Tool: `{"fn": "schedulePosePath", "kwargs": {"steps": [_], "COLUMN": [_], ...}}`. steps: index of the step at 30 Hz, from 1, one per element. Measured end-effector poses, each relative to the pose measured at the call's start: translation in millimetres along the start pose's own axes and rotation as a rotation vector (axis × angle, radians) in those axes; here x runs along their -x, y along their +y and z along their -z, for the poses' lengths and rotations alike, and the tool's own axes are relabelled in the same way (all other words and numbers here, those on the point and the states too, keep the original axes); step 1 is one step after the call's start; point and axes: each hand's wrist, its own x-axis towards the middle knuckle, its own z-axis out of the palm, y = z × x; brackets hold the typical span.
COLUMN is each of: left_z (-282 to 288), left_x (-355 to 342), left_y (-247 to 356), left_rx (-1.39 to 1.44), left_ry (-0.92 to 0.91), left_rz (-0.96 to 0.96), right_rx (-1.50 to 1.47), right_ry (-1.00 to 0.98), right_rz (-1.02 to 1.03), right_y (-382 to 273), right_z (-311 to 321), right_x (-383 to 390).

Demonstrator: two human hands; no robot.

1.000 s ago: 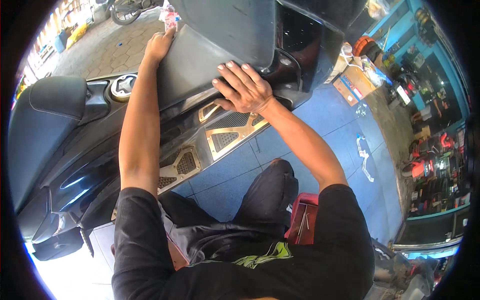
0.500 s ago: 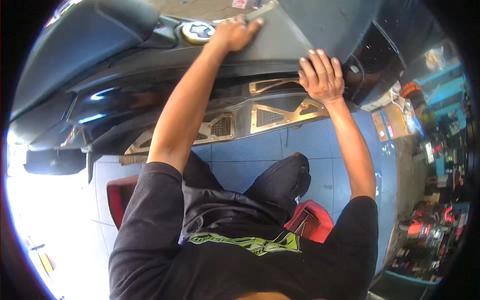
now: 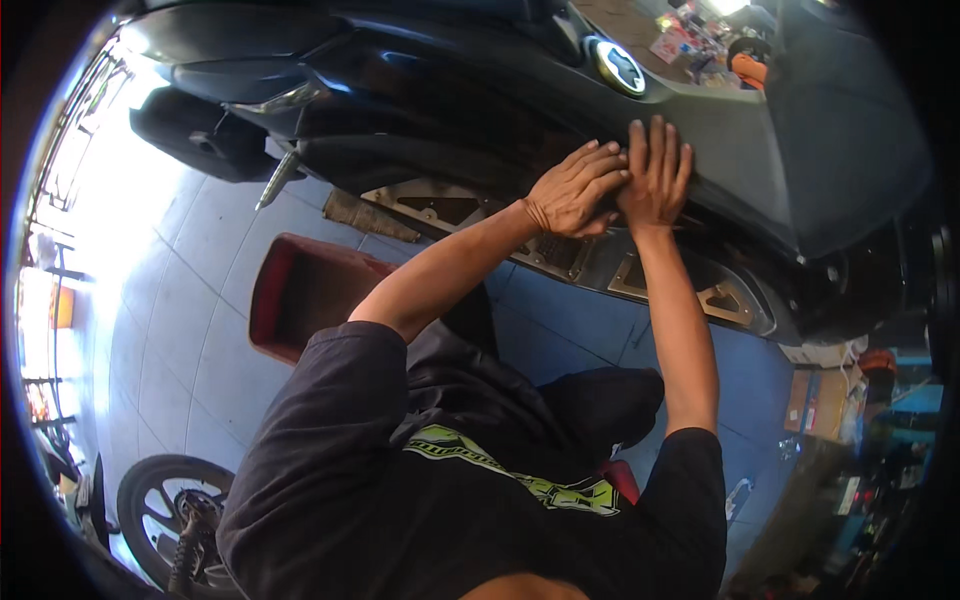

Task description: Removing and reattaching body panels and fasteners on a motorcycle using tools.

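Both of my hands press on the dark side panel of a motor scooter that spans the upper part of the view. My left hand lies with its fingers stretched out, its fingertips close against the other hand. Just to its right my right hand rests flat, fingers slightly apart and pointing away from me. Neither holds anything. Beyond them is a round silver-rimmed cap on the grey centre cover. Below the hands, gold-coloured footboard plates show in part; my arms hide some of them.
A red stool or seat-like box stands on the blue tiled floor to my left. Farther down is another motorbike's wheel. A cardboard box and cluttered shelves line the right side.
My view has swung left along the scooter. Both hands have come off the grey centre cover and moved together onto the side panel below the cap. The wheel has come into sight.
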Motion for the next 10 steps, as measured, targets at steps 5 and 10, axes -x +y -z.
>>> {"fn": "schedulePosePath", "kwargs": {"steps": [5, 10], "left_z": [69, 51], "left_x": [16, 18], "left_y": [-47, -36], "left_rx": [-0.575, -0.58], "left_ry": [0.342, 0.412], "left_rz": [-0.003, 0.225], "right_rx": [-0.03, -0.015], "right_ry": [0.008, 0.041], "right_rz": [-0.051, -0.029], "right_y": [-16, -12], "right_z": [9, -2], "right_x": [-13, -7]}}
